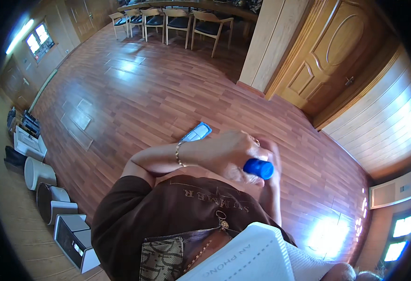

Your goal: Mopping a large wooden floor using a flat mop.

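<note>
In front of my chest my left hand (236,152) is closed round the blue-capped end of a mop handle (259,168). A bracelet sits on that wrist and a ring on a finger. My right hand (273,152) is close against the far right side of the cap, mostly hidden and blurred, so its grip does not show. Beyond my left forearm the flat mop head (198,132), light with a blue fringe, lies on the wood floor (168,103). My arm and hands hide the pole between cap and head.
Several wooden chairs (177,22) stand by a long table (187,5) at the far side. White and dark boxy items (69,234) line the left wall. A wooden door (327,51) and wall corner (266,47) are at right. Sunlight glares on the floor at lower right.
</note>
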The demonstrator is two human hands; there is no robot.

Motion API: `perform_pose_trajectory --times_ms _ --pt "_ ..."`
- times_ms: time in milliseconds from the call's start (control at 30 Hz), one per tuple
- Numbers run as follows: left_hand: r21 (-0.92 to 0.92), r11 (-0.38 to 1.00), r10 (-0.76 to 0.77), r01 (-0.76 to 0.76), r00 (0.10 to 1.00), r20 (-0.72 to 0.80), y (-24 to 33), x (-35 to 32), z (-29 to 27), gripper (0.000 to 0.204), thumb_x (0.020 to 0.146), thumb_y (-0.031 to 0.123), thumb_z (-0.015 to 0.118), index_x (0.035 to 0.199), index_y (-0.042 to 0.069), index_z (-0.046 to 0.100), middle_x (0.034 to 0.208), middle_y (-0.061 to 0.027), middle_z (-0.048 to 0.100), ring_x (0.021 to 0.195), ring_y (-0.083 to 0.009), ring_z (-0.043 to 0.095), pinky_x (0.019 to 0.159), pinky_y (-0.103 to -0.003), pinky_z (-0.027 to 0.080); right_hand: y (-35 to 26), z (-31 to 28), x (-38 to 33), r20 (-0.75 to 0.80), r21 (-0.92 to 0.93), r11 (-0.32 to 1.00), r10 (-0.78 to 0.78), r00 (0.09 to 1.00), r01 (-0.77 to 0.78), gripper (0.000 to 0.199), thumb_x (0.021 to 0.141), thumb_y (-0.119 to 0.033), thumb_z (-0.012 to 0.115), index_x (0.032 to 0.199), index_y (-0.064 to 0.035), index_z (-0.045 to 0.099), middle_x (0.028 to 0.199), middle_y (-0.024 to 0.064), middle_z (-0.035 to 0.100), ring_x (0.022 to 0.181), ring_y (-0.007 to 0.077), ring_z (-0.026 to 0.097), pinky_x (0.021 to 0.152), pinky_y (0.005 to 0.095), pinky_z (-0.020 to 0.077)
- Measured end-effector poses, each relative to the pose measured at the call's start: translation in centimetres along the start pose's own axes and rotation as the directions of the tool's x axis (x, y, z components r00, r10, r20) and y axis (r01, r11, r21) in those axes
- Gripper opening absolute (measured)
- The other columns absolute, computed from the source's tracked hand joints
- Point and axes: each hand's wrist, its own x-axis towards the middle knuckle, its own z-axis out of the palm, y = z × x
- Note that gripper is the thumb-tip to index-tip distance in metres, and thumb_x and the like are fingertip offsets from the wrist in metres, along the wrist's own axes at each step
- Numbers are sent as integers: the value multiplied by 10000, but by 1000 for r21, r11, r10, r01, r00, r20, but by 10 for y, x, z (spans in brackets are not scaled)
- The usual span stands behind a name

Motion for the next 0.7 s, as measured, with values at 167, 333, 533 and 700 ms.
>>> perform_pose_trajectory --times_ms 167,333,533,700 --pt "-44 999 0 0 1000 -4 -40 8 45 372 676 345 792 745 34 599 689 -171 593 672 -370 587 587 -455 441 -40 4 -47 -202 -257 766 -639 742 589 700 862 -591 538 1295 -52 428 1164 271 560 967 332 594 802 424 494" --pt "28 999 -48 41 931 363 -102 -4 82 401 705 427 785 749 57 634 666 -95 630 633 -289 590 563 -395 443 -53 15 -70 -320 -376 839 -516 795 393 522 858 -489 623 1002 -4 494 886 203 610 817 281 604 736 377 490" --pt "-532 754 -128 385 881 455 -183 -83 158 360 772 363 762 901 79 583 744 -82 634 693 -212 622 608 -366 449 -47 32 -77 -458 -446 768 -637 620 460 419 880 -399 622 690 -81 426 567 103 526 604 254 546 625 357 483" --pt "-421 865 -132 273 933 334 -193 -85 162 441 796 449 716 760 55 521 632 -108 515 589 -240 509 544 -403 372 -38 36 -66 -537 -422 741 -669 514 523 411 910 -402 573 706 -95 390 539 83 500 518 208 485 557 324 437"
